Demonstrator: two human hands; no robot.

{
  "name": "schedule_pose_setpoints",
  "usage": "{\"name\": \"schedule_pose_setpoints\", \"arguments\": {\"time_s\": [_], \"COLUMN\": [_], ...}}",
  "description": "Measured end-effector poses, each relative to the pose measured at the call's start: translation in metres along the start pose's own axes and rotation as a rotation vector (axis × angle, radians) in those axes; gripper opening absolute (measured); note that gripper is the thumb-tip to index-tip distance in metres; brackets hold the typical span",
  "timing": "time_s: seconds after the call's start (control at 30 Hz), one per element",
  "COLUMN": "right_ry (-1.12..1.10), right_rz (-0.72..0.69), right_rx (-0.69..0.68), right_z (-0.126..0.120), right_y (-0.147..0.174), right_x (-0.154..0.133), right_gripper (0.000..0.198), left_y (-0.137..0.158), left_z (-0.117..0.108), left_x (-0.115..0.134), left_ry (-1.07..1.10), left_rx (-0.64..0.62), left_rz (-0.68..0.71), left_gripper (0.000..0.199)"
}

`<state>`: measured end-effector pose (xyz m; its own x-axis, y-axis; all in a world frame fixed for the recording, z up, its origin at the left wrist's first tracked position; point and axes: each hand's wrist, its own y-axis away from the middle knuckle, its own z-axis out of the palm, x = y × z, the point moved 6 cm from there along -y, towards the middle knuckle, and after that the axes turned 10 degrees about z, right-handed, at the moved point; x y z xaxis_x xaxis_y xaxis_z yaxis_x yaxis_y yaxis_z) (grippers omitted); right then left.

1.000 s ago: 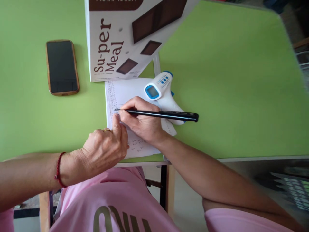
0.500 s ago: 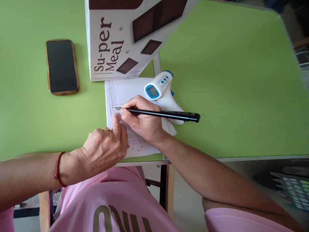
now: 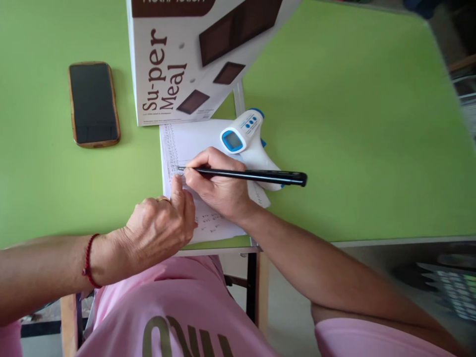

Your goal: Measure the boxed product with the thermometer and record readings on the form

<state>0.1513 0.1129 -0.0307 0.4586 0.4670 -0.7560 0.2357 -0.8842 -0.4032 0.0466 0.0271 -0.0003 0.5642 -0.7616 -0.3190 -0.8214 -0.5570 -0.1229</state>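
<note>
Head view: I am watching the right hand (image 3: 219, 186), fingers pinching a black pen (image 3: 245, 175), writing near the left edge of a sheet of paper (image 3: 189, 139) on the green worktop (image 3: 353, 148). The left hand (image 3: 159, 230), fingers loosely curled, is pinning the sheet; keeping that pressure steady should be helping the lines stay straight.

A bright green table (image 3: 353, 124) fills most of the view, its surface matte and evenly lit by soft daylight with only faint shadows. Its near edge has a pale metal trim (image 3: 372, 243), and a seam strip (image 3: 238, 96) runs across the top. A dark table leg (image 3: 252, 287) drops to a pale floor (image 3: 286, 307). The far right corner is blurred and dim.
</note>
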Motion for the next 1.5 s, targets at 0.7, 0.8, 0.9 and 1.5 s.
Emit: {"name": "schedule_pose_setpoints", "arguments": {"time_s": [0.7,0.8,0.9,1.5], "right_ry": [0.014,0.037,0.073,0.025], "right_rz": [0.005,0.015,0.036,0.082], "right_rx": [0.068,0.067,0.059,0.034], "right_z": [-0.007,-0.008,-0.007,-0.005], "right_y": [-0.002,-0.001,-0.001,0.001], "right_x": [0.002,0.004,0.006,0.008], "right_gripper": [0.015,0.015,0.015,0.016], "left_y": [0.001,0.001,0.002,0.002], "left_z": [0.004,0.005,0.005,0.002], "left_x": [0.002,0.002,0.002,0.002], "left_ry": [0.005,0.008,0.003,-0.005], "left_rx": [0.009,-0.010,-0.015,-0.012], "left_rz": [0.023,0.024,0.022,0.031], "left_gripper": [0.025,0.026,0.024,0.026]}}
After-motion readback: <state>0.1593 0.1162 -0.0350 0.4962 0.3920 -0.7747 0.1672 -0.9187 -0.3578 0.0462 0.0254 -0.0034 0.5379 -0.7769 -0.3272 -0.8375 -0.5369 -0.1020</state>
